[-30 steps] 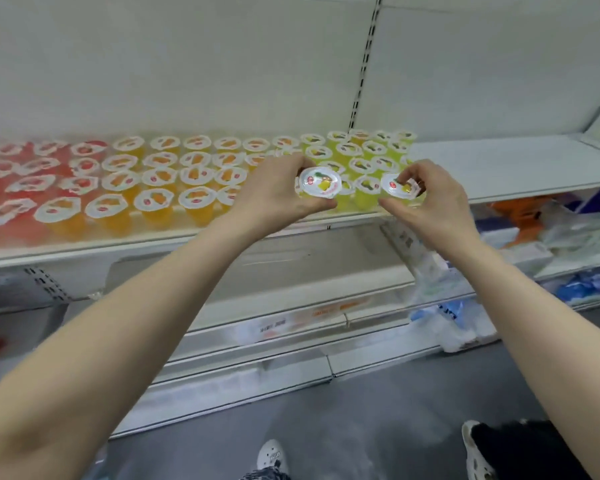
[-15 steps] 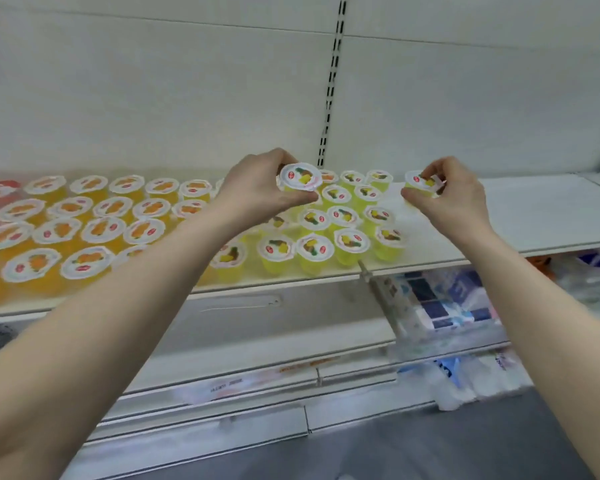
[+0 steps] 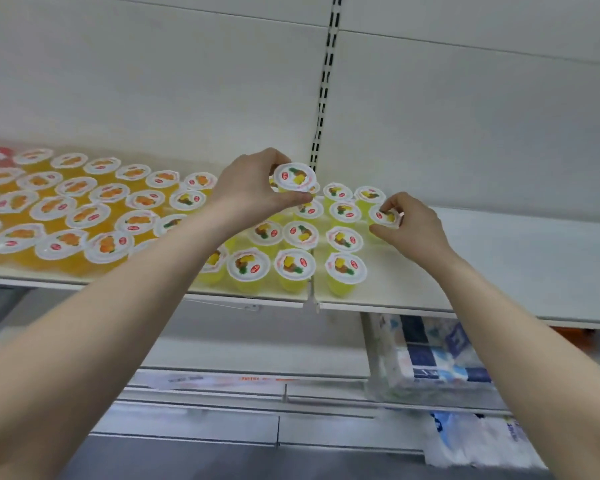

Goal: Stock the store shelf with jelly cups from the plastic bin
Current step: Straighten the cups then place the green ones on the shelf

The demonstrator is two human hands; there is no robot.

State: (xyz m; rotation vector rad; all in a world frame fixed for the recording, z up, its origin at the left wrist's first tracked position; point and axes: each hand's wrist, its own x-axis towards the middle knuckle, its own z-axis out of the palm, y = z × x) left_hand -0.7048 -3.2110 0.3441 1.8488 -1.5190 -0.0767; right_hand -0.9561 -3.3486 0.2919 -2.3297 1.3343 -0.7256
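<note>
At frame centre, one cup (image 3: 294,177) is gripped by left fingers (image 3: 293,199), another (image 3: 384,216) by right fingers (image 3: 392,202), extending the yellow rows on the shelf (image 3: 499,271).

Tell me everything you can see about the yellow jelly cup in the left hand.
The yellow jelly cup in the left hand is a small clear plastic cup with a round white foil lid printed with fruit and a red logo. The left hand pinches it, lid tilted toward the camera, raised above the yellow cups standing at the back of the shelf.
</note>
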